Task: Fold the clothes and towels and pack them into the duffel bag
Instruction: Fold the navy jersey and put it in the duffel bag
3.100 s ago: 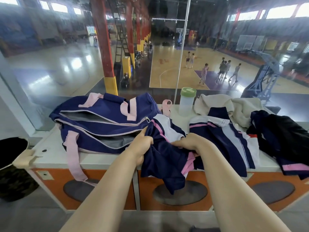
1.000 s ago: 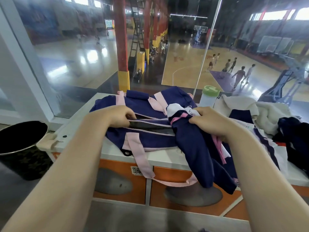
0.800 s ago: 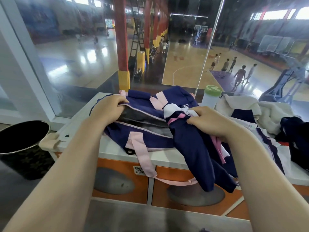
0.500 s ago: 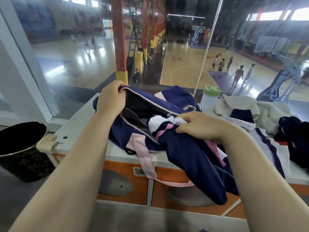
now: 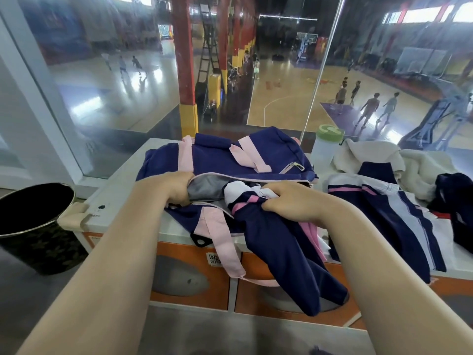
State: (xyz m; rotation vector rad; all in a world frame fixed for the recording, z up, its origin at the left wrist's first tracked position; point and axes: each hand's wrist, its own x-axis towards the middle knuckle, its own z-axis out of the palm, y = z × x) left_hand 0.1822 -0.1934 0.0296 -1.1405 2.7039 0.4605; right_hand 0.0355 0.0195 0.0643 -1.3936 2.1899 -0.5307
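A navy duffel bag (image 5: 220, 157) with pink straps lies on the white counter top (image 5: 122, 190), its zip mouth open and grey lining showing. My left hand (image 5: 176, 188) grips the near edge of that opening. My right hand (image 5: 289, 201) grips a bunched navy garment (image 5: 281, 252) with pink and white stripes; its top end sits at the bag's mouth and the rest hangs over the counter's front edge. To the right lie a second navy-white striped garment (image 5: 384, 213), a cream towel (image 5: 371, 155) and a dark garment (image 5: 458, 198).
A clear bottle with a green lid (image 5: 325, 147) stands behind the bag against the glass wall. A black bin (image 5: 33, 221) stands on the floor at the left. Orange cabinet fronts (image 5: 194, 275) sit below the counter. A basketball hall lies beyond the glass.
My left hand has lowered the bag's upper flap and now holds the near edge of the opening. My right hand has pushed the bunched garment's top end closer into the bag's mouth.
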